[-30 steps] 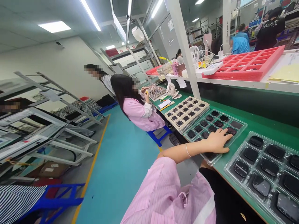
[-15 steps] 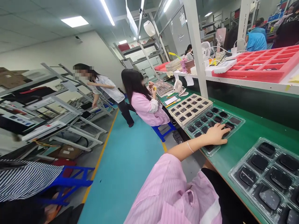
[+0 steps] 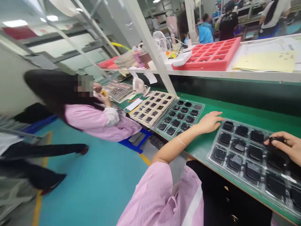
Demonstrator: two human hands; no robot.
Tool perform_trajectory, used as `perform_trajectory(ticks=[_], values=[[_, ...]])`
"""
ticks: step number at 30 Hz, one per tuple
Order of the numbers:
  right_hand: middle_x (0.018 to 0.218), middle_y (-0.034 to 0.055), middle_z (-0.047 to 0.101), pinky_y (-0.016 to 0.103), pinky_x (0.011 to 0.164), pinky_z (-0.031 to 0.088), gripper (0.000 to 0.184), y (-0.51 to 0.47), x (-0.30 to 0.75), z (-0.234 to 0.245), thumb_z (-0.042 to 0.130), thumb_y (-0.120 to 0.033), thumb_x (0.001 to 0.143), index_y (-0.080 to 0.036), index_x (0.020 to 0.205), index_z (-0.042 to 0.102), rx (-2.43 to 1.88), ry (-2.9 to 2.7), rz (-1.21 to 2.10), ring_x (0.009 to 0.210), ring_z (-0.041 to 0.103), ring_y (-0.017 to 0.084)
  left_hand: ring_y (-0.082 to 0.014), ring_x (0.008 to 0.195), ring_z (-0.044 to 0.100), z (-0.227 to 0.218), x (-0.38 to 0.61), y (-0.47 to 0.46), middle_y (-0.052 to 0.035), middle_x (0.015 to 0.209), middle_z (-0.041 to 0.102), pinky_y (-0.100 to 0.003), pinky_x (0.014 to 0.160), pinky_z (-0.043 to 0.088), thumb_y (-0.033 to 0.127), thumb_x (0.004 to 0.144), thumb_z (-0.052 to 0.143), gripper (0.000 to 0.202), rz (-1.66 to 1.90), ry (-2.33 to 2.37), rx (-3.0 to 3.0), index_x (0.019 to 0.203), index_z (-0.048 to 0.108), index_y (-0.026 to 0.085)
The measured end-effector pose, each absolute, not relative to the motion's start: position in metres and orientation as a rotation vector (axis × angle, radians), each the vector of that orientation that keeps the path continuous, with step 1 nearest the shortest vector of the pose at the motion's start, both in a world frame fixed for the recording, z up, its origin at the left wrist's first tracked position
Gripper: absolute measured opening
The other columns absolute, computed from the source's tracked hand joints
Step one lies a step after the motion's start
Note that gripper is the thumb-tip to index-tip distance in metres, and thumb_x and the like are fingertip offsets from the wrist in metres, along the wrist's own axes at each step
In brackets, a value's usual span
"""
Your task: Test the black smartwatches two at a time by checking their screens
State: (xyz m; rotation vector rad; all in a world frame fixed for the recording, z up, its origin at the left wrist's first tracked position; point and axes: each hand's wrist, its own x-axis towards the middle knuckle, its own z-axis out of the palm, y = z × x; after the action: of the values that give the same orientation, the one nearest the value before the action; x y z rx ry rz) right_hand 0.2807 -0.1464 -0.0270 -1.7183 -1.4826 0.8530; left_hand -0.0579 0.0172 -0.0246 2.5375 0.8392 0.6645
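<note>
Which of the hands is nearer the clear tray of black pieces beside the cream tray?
The left hand is nearer: it is over the green mat, just right of that clear tray. The right hand is much farther right, at the next clear tray, pinching a black piece.

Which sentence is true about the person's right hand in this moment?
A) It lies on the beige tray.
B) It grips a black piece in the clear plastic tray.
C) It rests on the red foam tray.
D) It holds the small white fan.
B: the right hand pinches a black piece in the clear plastic tray.
</note>
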Motion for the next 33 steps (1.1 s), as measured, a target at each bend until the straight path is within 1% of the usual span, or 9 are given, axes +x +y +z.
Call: perform_trajectory(ticks=[3, 6, 10, 16, 20, 23, 27, 30, 33], values=[[0.099, 0.0172, 0.078, 0.042, 0.080, 0.055, 0.031, -0.149, 0.273, -0.017, 0.074, -0.064, 0.080, -0.034, 0.089, 0.070, -1.661, -1.298, 1.026, 0.090, 0.072, 0.030, -0.0386, 0.137, 0.046, -0.022, -0.014, 0.014, -0.0141, 0.136, 0.061, -0.058, 0.114, 0.036, 0.033, 0.079, 0.072, 0.017, 0.590, 0.840, 2.518, 0.092, 0.069, 0.022], [0.095, 0.0165, 0.077, 0.040, 0.076, 0.054, 0.036, -0.150, 0.265, -0.008, 0.075, -0.063, 0.079, -0.029, 0.089, 0.068, -1.563, -1.259, 1.066, 0.081, 0.070, 0.027, -0.0429, 0.132, 0.047, -0.018, 0.000, 0.007, -0.0167, 0.122, 0.064, -0.064, 0.114, 0.032, 0.035, 0.071, 0.080, 0.026, 0.556, 0.950, 2.409, 0.074, 0.059, 0.020], [0.092, 0.0128, 0.077, 0.037, 0.072, 0.054, 0.039, -0.146, 0.260, -0.006, 0.074, -0.060, 0.081, -0.024, 0.092, 0.064, -1.489, -1.269, 1.146, 0.078, 0.071, 0.023, -0.0380, 0.113, 0.057, -0.012, -0.014, -0.002, -0.0120, 0.097, 0.063, -0.059, 0.109, 0.038, 0.028, 0.073, 0.075, 0.022, 0.477, 1.012, 2.252, 0.074, 0.055, 0.021], [0.090, 0.0090, 0.078, 0.034, 0.063, 0.057, 0.039, -0.136, 0.257, -0.004, 0.081, -0.053, 0.075, -0.022, 0.096, 0.071, -1.473, -1.197, 1.215, 0.070, 0.070, 0.021, -0.0321, 0.113, 0.059, -0.005, -0.027, -0.025, -0.0068, 0.094, 0.064, -0.046, 0.110, 0.039, 0.011, 0.066, 0.075, 0.026, 0.671, 0.960, 2.146, 0.077, 0.054, 0.023], [0.115, 0.0102, 0.077, 0.035, 0.066, 0.062, 0.038, -0.135, 0.247, 0.003, 0.076, -0.041, 0.083, -0.025, 0.117, 0.070, -1.356, -1.001, 1.327, 0.078, 0.072, 0.021, -0.0190, 0.074, 0.066, 0.002, -0.004, -0.034, -0.0001, 0.078, 0.066, -0.032, 0.081, 0.050, 0.017, 0.080, 0.066, 0.018, 0.734, 0.872, 1.865, 0.094, 0.057, 0.023], [0.126, 0.0073, 0.073, 0.035, 0.075, 0.063, 0.039, -0.136, 0.239, 0.003, 0.069, -0.032, 0.089, -0.028, 0.128, 0.067, -1.205, -0.905, 1.448, 0.091, 0.072, 0.021, -0.0128, 0.054, 0.061, 0.001, 0.020, -0.032, 0.0011, 0.070, 0.063, -0.024, 0.058, 0.043, 0.025, 0.082, 0.068, 0.027, 0.671, 0.727, 1.497, 0.108, 0.060, 0.019], [0.116, 0.0063, 0.075, 0.029, 0.071, 0.064, 0.039, -0.142, 0.238, -0.005, 0.068, -0.025, 0.092, -0.026, 0.131, 0.066, -1.119, -0.835, 1.517, 0.084, 0.072, 0.016, -0.0083, 0.055, 0.060, -0.008, 0.031, -0.029, -0.0067, 0.092, 0.072, -0.020, 0.049, 0.034, 0.029, 0.079, 0.071, 0.038, 0.512, 0.607, 1.281, 0.114, 0.067, 0.014], [0.120, 0.0081, 0.073, 0.028, 0.067, 0.064, 0.037, -0.145, 0.241, -0.008, 0.070, -0.028, 0.092, -0.024, 0.129, 0.067, -1.065, -0.828, 1.534, 0.081, 0.072, 0.016, -0.0127, 0.076, 0.069, -0.014, 0.024, -0.029, -0.0109, 0.122, 0.070, -0.020, 0.056, 0.042, 0.033, 0.080, 0.071, 0.057, 0.452, 0.536, 1.175, 0.135, 0.061, 0.021], [0.126, 0.0092, 0.070, 0.029, 0.070, 0.065, 0.038, -0.146, 0.241, -0.008, 0.074, -0.032, 0.090, -0.024, 0.127, 0.068, -1.033, -0.840, 1.544, 0.085, 0.073, 0.018, -0.0160, 0.086, 0.070, -0.016, 0.017, -0.029, -0.0115, 0.127, 0.068, -0.021, 0.061, 0.046, 0.041, 0.082, 0.073, 0.068, 0.421, 0.485, 1.145, 0.145, 0.054, 0.025]])
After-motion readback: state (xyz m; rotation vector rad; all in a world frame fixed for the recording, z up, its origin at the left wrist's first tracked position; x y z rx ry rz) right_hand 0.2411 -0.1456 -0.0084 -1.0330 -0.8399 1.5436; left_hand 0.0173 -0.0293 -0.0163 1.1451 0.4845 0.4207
